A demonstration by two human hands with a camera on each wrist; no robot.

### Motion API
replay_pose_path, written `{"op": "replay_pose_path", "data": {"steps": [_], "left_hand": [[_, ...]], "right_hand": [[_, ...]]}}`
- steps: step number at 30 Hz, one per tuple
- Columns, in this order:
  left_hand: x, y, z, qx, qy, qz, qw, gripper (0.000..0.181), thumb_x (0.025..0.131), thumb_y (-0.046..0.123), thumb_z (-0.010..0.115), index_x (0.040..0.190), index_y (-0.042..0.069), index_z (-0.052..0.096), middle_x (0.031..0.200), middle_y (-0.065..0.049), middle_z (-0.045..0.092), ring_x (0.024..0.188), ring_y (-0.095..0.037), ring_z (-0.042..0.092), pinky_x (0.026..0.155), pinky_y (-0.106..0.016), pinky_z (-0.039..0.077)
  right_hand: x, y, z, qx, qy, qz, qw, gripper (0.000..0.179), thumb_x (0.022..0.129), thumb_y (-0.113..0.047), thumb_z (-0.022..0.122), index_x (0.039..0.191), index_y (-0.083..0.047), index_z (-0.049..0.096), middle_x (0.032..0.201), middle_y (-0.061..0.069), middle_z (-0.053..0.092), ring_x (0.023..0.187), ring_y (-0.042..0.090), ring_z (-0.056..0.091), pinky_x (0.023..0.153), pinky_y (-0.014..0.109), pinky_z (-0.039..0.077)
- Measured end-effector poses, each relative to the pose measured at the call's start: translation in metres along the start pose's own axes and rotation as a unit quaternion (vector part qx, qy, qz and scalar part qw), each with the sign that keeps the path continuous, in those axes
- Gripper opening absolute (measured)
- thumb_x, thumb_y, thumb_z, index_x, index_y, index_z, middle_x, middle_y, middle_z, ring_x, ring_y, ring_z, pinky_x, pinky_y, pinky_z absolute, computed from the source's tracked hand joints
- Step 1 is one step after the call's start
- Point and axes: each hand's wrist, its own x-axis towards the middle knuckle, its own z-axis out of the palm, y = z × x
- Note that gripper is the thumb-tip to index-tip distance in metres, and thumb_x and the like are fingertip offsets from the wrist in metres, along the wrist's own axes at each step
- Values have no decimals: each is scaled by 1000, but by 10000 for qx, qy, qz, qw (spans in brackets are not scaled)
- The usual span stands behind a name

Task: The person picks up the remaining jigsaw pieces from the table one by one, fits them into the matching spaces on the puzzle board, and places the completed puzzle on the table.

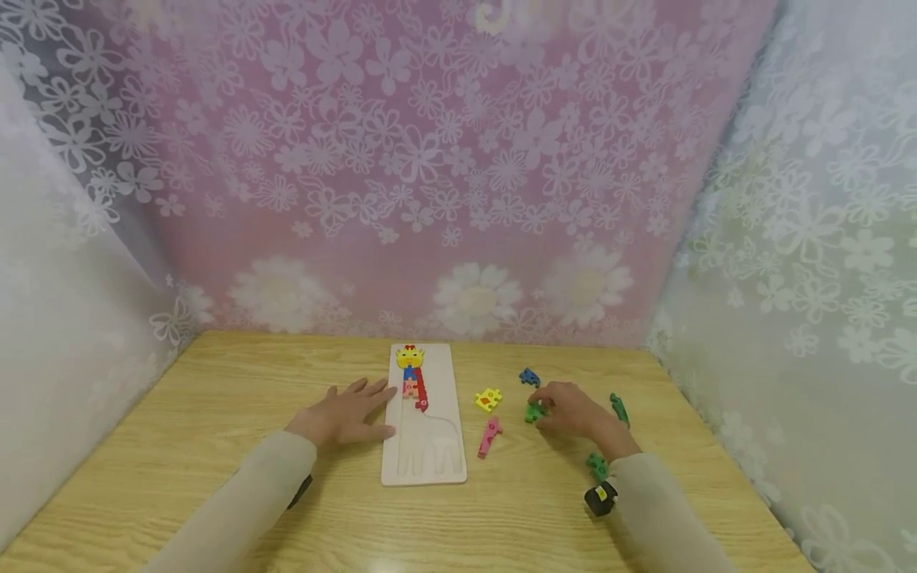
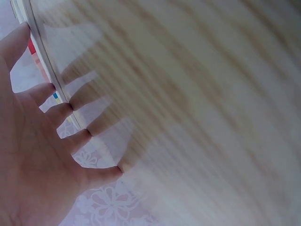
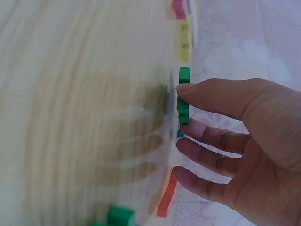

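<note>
My spread left hand [image 1: 347,415] touches the board [image 1: 438,370], top filled, lower recess [image 1: 433,444] bare; my right hand [image 1: 575,412] pinches a green piece [image 3: 184,74].

Soft, diffuse light; 2 hazy wrist views blur the table [image 2: 225,103].

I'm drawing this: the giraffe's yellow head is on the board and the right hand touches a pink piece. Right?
Not pink: the right wrist view shows the right hand touching a green piece. The giraffe's yellow head is on the board.
</note>
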Motion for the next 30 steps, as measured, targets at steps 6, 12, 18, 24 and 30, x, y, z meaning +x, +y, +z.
{"op": "replay_pose_path", "data": {"steps": [6,12,18,24,30], "left_hand": [[-1,0,2,-6,9,-1,10000,85,96,72,50,165,27,28,174,-3,19,161,-43,15,119,-81,9],[0,1,1,22,52,-12,10000,85,97,72,50,165,27,28,174,-4,20,160,-43,15,119,-81,10],[-1,2,0,45,38,2,10000,84,97,71,50,165,27,28,174,-4,19,161,-43,14,120,-80,10],[-3,4,-1,15,27,-6,10000,84,97,71,50,165,27,28,175,-4,19,161,-43,14,120,-80,9],[-5,5,-2,-39,28,-5,10000,83,98,69,51,165,27,28,175,-4,19,161,-43,14,120,-80,9]], "right_hand": [[3,-11,0,357,86,-4,9993,37,93,-12,73,128,-2,70,113,12,69,101,28,64,85,49,57],[7,-26,-1,456,312,-364,9978,33,94,-15,74,125,-1,71,117,14,71,107,34,66,88,50,58],[10,-38,-1,354,422,-462,9974,35,93,-19,76,124,-4,73,111,11,71,103,32,65,86,48,57],[13,-46,2,439,373,-491,9971,37,94,-22,77,126,-4,72,107,9,67,102,32,61,86,43,54],[18,-52,5,425,389,-617,9964,34,93,-20,78,123,-4,73,102,7,67,97,29,62,79,32,52]]}}
